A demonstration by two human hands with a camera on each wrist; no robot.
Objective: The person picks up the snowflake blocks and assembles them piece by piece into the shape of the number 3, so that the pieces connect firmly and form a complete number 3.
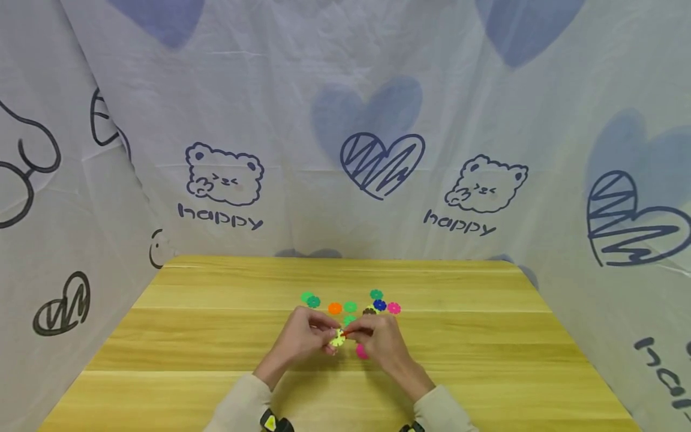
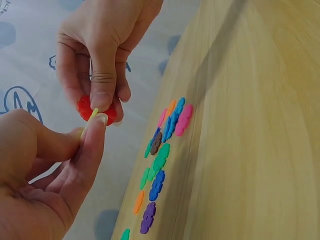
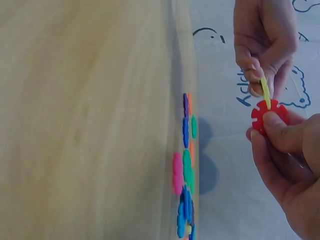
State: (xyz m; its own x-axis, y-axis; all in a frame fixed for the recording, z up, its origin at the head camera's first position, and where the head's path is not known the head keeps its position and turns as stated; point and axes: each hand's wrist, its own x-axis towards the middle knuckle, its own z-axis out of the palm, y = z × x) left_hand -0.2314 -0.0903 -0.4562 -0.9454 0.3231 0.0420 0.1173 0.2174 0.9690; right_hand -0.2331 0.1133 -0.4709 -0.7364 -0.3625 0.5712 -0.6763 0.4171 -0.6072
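Note:
Both hands meet above the front half of the table. Thumb and fingers of my left hand (image 1: pixel 303 332) pinch a yellow notched plastic disc (image 1: pixel 338 339), seen edge-on in the wrist views. My right hand (image 1: pixel 379 338) holds a red notched disc (image 3: pixel 260 117) between thumb and fingers. In the right wrist view the yellow disc (image 3: pixel 265 89) touches the red one's rim, set crosswise to it. Whether its edge sits inside a notch, I cannot tell. Fingertips cover part of each disc. Beneath the right hand lies a pink disc (image 1: pixel 361 351).
Several loose discs lie just beyond the hands, among them an orange disc (image 1: pixel 335 308), a green disc (image 1: pixel 350 306), a dark blue disc (image 1: pixel 379 305) and a purple disc (image 2: pixel 148 218). Some overlap. Printed cloth (image 1: pixel 302 198) hangs around the wooden table (image 1: pixel 178 360).

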